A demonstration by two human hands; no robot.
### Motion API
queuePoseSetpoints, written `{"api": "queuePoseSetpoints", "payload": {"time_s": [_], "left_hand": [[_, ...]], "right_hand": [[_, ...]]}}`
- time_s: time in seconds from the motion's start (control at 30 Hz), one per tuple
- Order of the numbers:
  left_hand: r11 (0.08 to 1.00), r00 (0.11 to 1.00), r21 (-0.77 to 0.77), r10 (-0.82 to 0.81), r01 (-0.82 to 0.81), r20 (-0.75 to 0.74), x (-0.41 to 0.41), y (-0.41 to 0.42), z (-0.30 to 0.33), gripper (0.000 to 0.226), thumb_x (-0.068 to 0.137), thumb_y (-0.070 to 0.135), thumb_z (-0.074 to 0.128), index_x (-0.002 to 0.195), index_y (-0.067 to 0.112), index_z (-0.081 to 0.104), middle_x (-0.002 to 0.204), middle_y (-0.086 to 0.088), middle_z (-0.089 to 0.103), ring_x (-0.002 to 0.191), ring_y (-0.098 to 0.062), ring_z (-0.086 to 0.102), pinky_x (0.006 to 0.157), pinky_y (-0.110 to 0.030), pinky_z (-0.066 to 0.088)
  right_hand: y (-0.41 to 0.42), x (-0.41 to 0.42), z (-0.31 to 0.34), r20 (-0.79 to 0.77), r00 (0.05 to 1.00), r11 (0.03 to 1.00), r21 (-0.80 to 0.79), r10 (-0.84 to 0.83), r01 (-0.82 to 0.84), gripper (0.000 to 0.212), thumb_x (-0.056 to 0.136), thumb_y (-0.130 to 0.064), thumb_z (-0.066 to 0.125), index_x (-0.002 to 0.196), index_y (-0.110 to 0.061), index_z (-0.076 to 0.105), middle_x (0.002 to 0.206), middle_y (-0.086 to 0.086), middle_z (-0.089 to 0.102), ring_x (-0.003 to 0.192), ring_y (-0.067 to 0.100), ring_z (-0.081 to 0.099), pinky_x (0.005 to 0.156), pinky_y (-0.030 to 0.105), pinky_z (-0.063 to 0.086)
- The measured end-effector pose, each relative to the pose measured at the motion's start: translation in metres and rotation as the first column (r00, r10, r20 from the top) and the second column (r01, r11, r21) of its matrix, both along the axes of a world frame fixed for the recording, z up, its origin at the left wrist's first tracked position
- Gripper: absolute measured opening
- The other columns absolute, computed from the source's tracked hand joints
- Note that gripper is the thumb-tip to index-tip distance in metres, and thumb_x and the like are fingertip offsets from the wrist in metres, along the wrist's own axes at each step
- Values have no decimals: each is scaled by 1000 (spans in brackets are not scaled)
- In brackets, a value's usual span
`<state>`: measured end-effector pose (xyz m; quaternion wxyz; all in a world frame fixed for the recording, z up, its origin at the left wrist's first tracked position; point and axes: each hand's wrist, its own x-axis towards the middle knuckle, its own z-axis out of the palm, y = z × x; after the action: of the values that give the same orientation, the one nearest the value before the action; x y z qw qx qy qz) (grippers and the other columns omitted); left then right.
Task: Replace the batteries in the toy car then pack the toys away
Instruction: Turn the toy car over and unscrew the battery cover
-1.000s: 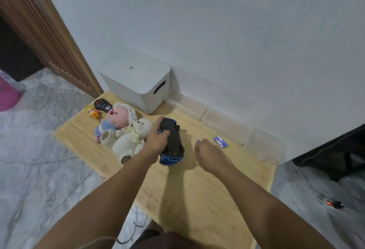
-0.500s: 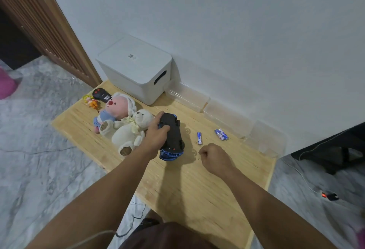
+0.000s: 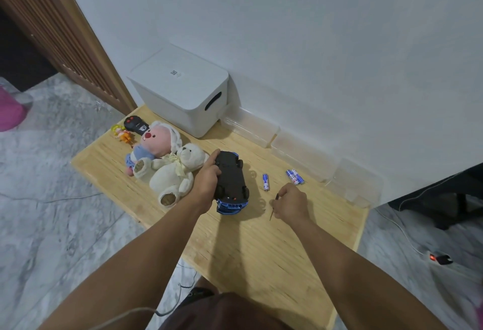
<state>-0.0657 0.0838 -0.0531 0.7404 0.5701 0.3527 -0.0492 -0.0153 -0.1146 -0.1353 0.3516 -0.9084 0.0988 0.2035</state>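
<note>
A blue toy car [image 3: 232, 183] lies upside down on the wooden table [image 3: 251, 246], black underside up. My left hand [image 3: 206, 182] grips its left side. My right hand [image 3: 291, 202] is to the right of the car and holds a thin dark screwdriver [image 3: 273, 206] whose tip points down at the table. One blue battery [image 3: 266, 182] lies between the car and my right hand. Two more blue batteries [image 3: 295, 176] lie together farther right.
A white lidded storage box [image 3: 180, 89] stands at the back by the wall. Clear plastic bins [image 3: 300, 151] line the wall to its right. A white teddy bear [image 3: 173, 175], a pink plush [image 3: 154, 144], a black remote [image 3: 134, 124] and a small figurine [image 3: 121, 133] lie at the left.
My right hand has drawn back from the batteries toward me and now holds the screwdriver. The single battery lies uncovered on the table. My left hand stays on the car.
</note>
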Motion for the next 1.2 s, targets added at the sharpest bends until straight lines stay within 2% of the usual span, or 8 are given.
{"api": "queuePoseSetpoints", "payload": {"time_s": [0.13, 0.23, 0.4, 0.57, 0.7, 1.03, 1.13, 1.2], "left_hand": [[999, 1000, -27, -22, 21, -11, 0, 0, -4, 66, 89, 1, 27, 143, 37, 42, 133, -3, 52, 100, -25, 55, 71, -33, 49], [998, 999, -32, -47, 47, -26, 0, 2, -8, 70, 86, 1, 27, 142, 39, 42, 135, -3, 53, 99, -26, 52, 69, -36, 47], [994, 994, -33, -105, 103, -40, 2, -1, -11, 69, 86, 3, 29, 138, 44, 45, 134, -4, 51, 104, -28, 52, 70, -39, 50], [988, 987, -8, -155, 155, -39, 4, -6, -10, 68, 87, 3, 31, 138, 47, 45, 120, -5, 58, 96, -24, 51, 74, -40, 46], [980, 979, 17, -200, 200, -41, 4, -4, -9, 69, 88, 3, 33, 137, 49, 44, 121, -5, 60, 98, -24, 53, 76, -40, 47], [964, 965, 49, -258, 261, -53, 1, -4, -14, 68, 89, 4, 33, 136, 50, 46, 128, -3, 58, 104, -27, 53, 69, -35, 46], [964, 965, 62, -256, 260, -63, 0, -2, -16, 67, 90, 5, 34, 138, 50, 43, 127, -4, 57, 118, -34, 52, 83, -42, 51], [964, 966, 80, -249, 254, -74, 1, -1, -16, 68, 90, 5, 34, 141, 48, 41, 121, -4, 58, 111, -31, 55, 91, -47, 50]], "right_hand": [[3, -1, 11, -33, 999, 1000, -25, 6, -7, 23, 78, -20, 76, 78, -15, 54, 81, 11, 68, 66, 30, 70, 68, 44, 59], [9, 1, 28, 52, 998, 998, -59, 31, -28, 13, 83, -24, 69, 88, -14, 62, 84, 2, 67, 78, 23, 66, 71, 32, 53], [34, 4, 60, 225, 967, 957, 233, 121, -173, 14, 86, -9, 61, 85, -21, 67, 82, -12, 64, 79, 9, 61, 70, 17, 44], [54, 7, 75, 270, 876, 881, 152, 399, -448, 24, 91, -12, 59, 107, -23, 72, 105, -4, 61, 91, 14, 60, 83, 28, 48], [57, 10, 74, 253, 839, 849, 103, 482, -518, 30, 90, -15, 60, 116, -27, 68, 107, -1, 56, 95, 18, 59, 88, 35, 49], [55, 19, 79, 145, 827, 818, 131, 544, -561, 26, 79, -11, 68, 92, -30, 55, 99, -2, 57, 83, 16, 53, 72, 32, 48], [53, 21, 84, 166, 838, 816, 194, 520, -545, 27, 78, -5, 67, 83, -27, 54, 91, -6, 58, 71, 8, 49, 62, 23, 40], [52, 22, 88, 185, 841, 813, 218, 509, -540, 25, 79, -2, 68, 84, -23, 55, 83, -8, 56, 68, 5, 47, 60, 20, 38]]}}
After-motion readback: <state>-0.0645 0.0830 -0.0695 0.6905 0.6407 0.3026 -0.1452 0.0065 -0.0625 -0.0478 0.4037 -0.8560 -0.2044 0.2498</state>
